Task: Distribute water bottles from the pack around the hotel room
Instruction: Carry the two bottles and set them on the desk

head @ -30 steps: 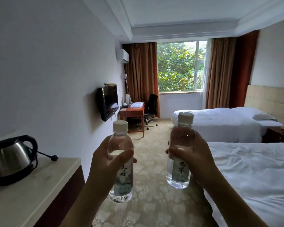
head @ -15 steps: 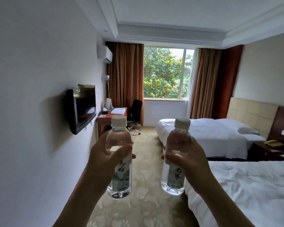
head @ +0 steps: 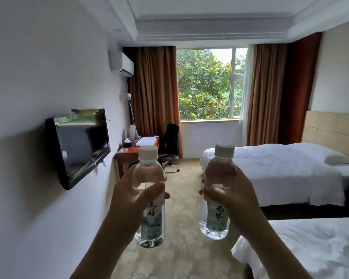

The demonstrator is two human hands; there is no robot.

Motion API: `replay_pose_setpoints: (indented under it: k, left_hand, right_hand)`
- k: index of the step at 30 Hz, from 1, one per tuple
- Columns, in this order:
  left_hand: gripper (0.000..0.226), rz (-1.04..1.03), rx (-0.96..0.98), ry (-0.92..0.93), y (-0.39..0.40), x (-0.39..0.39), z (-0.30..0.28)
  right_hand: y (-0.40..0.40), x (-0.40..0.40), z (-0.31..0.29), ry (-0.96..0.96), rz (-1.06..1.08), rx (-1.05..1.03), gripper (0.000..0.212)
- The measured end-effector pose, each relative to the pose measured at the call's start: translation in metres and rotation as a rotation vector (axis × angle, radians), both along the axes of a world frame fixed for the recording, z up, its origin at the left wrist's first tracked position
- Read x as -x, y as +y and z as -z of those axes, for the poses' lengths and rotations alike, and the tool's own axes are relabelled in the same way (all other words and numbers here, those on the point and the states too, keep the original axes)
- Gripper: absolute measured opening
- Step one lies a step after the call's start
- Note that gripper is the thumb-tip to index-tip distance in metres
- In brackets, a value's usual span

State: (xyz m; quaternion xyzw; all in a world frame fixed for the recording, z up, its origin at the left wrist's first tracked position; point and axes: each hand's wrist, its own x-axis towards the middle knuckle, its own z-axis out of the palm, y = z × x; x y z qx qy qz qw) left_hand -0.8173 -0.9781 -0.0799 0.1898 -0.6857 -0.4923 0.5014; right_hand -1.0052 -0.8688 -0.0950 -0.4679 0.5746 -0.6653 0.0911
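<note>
Two water bottles are held up in the middle of the frame, one in each hand, both upright and well apart from each other. The left hand point(head: 129, 195) has its grip wrapped round the left bottle point(head: 149, 198) at mid-height, thumb crossing the front just above the label, fingertips showing past the far side. The right hand point(head: 234, 196) clasps the right bottle point(head: 218, 190) in the same way, thumb pointing toward the centre of the frame across the clear plastic above the label. Both bottles carry white caps and pale green labels with dark characters, and both look nearly full of clear water. Beneath them runs a cream carpet point(head: 181, 248) with a floral pattern. At the left of the frame a black television point(head: 81, 146) is fixed to the white wall, tilted outward. Beyond it, near centre left, stands a reddish wooden table point(head: 129, 153) with a folded white towel point(head: 146, 140) on top and a black office chair point(head: 169, 141) just beside it. An air conditioner point(head: 122, 64) hangs high on the wall in the upper left. A window point(head: 208, 83) full of green leaves sits at upper centre, flanked by brown curtains point(head: 153, 93). At the right a bed point(head: 286, 168) in white linen stands against a tan headboard, and a second white bed point(head: 310, 248) fills the lower right corner
</note>
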Motion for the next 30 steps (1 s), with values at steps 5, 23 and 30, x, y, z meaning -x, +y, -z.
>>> replay_pose_setpoints:
  k: [5, 23, 30]
  left_hand:
    - [0.063, -0.057, 0.016, 0.001, -0.092, 0.09, -0.015]
    - [0.04, -0.063, -0.014, -0.015, -0.516, 0.292, 0.016]
    - [0.027, -0.031, 0.0, 0.004, -0.645, 0.381, 0.005]
  right_hand:
    - [-0.102, 0.096, -0.019, -0.002, -0.048, 0.013, 0.05]
    - [-0.522, 0.298, -0.002, 0.001, -0.06, -0.025, 0.043]
    - [-0.65, 0.385, -0.004, -0.011, -0.056, -0.029, 0.045]
